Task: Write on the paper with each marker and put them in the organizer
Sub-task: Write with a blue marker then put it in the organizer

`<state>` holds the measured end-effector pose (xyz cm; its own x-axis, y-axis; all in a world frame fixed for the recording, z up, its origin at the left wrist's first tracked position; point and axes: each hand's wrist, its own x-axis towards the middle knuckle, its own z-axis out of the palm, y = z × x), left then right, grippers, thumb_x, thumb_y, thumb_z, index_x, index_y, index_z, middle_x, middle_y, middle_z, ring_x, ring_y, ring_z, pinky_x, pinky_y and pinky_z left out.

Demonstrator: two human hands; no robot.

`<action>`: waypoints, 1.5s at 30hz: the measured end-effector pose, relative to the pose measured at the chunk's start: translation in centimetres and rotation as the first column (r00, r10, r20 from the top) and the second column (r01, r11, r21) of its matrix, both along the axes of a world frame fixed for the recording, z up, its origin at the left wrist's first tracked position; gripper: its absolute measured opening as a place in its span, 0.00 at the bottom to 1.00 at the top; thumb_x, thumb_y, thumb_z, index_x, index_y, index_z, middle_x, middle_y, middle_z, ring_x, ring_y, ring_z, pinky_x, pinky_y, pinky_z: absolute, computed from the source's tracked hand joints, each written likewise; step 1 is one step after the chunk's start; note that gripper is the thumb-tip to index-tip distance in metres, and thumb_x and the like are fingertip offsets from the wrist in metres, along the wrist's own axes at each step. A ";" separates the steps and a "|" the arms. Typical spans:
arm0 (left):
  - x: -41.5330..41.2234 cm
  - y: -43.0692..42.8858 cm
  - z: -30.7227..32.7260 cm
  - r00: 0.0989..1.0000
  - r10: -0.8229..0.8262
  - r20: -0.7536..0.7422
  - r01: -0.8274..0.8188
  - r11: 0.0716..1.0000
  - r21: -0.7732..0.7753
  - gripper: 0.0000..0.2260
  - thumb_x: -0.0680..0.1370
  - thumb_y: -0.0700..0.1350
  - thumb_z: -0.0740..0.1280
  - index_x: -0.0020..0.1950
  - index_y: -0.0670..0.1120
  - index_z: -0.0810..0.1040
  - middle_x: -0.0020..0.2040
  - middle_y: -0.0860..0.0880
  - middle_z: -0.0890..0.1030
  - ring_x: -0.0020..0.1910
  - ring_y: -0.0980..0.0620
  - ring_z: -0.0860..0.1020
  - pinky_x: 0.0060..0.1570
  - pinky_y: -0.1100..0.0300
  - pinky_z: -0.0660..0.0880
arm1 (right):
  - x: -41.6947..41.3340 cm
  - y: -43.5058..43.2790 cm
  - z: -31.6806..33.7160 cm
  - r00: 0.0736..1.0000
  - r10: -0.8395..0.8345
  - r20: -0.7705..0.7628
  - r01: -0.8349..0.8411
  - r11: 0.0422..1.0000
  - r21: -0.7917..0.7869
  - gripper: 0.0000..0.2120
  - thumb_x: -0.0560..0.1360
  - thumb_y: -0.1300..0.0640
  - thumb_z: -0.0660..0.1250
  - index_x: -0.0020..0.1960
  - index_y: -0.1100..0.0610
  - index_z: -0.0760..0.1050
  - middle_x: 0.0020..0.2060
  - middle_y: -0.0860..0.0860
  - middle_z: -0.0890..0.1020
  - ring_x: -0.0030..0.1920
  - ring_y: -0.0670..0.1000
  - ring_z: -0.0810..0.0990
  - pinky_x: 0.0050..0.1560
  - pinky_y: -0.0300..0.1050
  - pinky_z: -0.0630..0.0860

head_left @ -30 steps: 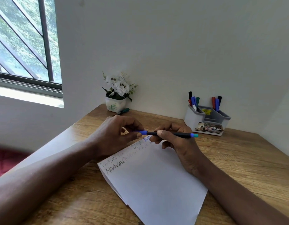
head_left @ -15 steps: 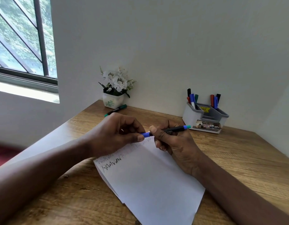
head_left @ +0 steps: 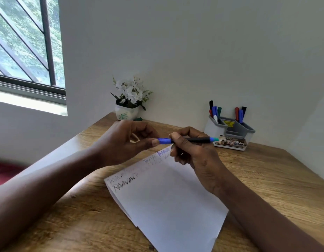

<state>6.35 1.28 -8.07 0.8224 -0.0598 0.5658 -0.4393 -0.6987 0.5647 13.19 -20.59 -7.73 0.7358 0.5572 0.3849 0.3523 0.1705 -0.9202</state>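
Since half a second ago the blue marker point(head_left: 194, 140) has been levelling out. Its teal tail end point(head_left: 215, 139) was tilting upward, and now the barrel is lying nearly horizontal, with its long axis running left to right above the top edge of the paper point(head_left: 172, 197).

Your left hand point(head_left: 124, 142) is pinching the blue cap point(head_left: 165, 140) between thumb and fingertips at the marker's left end. Your right hand point(head_left: 197, 157) is curling round the black barrel, thumb on top.

Cap and barrel are meeting with no visible gap. Judged: you are seating the cap, since blue lettering is already showing on the sheet.

The organizer point(head_left: 214, 128) is standing at the far right of the table point(head_left: 266, 179), beyond your right hand and well apart from it. The tail end is pointing roughly that way. Your right hand is nearer, so it is the likely carrier.

Marker appearance: slim, black body, blue cap.
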 end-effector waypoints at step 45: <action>5.0 4.1 -2.6 0.907 0.222 -0.358 -0.035 0.887 0.460 0.51 0.54 0.88 0.42 0.72 0.69 0.65 0.78 0.63 0.62 0.78 0.58 0.59 0.77 0.46 0.60 | 20.1 -12.9 4.0 0.454 -0.580 0.676 0.891 0.277 -0.360 0.27 0.81 0.58 0.67 0.78 0.51 0.65 0.62 0.62 0.81 0.61 0.60 0.80 0.55 0.44 0.72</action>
<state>11.32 5.36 -10.67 0.9855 -0.0994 0.1376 -0.1366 -0.9457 0.2950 33.33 -33.46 -3.72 0.8383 0.0223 0.5448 0.2924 -0.8617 -0.4147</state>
